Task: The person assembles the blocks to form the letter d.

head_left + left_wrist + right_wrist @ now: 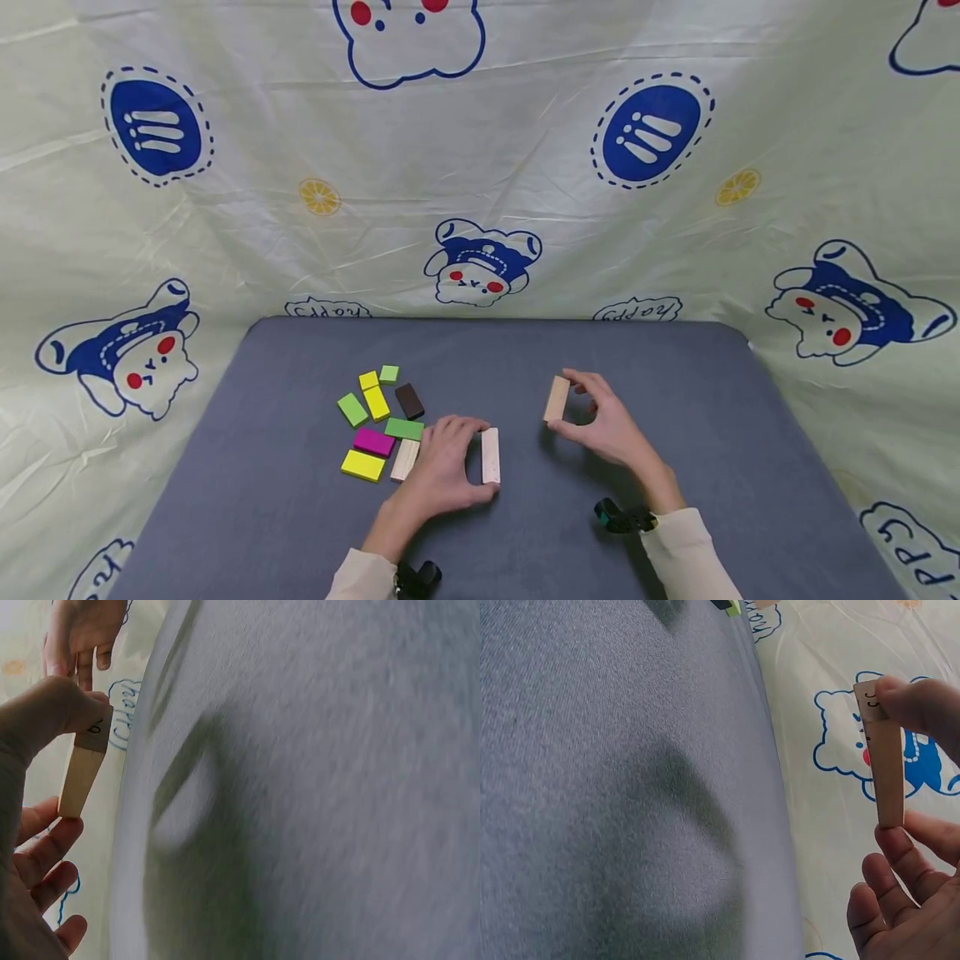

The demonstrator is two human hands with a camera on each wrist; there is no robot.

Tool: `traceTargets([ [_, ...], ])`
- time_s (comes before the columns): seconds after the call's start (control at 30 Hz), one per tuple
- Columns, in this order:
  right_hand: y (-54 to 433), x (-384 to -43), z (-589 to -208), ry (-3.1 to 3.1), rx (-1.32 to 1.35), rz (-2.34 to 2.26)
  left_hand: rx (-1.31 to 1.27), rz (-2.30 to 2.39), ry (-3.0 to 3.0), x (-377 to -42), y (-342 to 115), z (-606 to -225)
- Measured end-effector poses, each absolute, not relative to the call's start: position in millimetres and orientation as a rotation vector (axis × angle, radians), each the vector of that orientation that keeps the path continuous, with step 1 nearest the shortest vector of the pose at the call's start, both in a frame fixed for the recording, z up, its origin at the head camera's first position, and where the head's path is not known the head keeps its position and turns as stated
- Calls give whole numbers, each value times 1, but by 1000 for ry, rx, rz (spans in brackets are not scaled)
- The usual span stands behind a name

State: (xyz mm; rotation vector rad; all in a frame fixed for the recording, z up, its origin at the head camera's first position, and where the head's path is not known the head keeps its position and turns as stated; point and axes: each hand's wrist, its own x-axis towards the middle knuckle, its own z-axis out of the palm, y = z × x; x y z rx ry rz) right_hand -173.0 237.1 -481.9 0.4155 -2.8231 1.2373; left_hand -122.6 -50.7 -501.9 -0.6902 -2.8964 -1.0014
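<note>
The person's hands are apart, each pinching one plain wooden block lengthwise between thumb and fingertips. The left hand (pixel 447 467) holds the pale block (pixel 490 456), to the right of the dark brown block (pixel 409 401) and nearer the person than it; the right hand (pixel 611 425) holds the tan block (pixel 556 400), well to the right of that same brown block and about level with it. Both are lifted above the grey table (pixel 675 358). They look like solid wood, so each is probably light, stiff and hard to damage, with a dry face that should not slip much. The two short ends seem the best place to take hold, as the hands do here, since that leaves the long faces free; a pinch off-centre could let a block swivel. Each is a slim, straight-edged bar, bare of paint on its long sides, the pale one slightly pinkish from above, the tan one warmer. The wrist views show small dark marks on the end under each thumb, too partly covered to read.
</note>
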Motion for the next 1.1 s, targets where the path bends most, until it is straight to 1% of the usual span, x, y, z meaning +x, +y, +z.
traceTargets([
  [0.5,245,-174,-485,-2793,376,1257,-723,-886,-2907,-111,-11,-514],
  [1.1,252,-170,-487,-2789,376,1224,-673,-837,-2930,-104,15,-527],
])
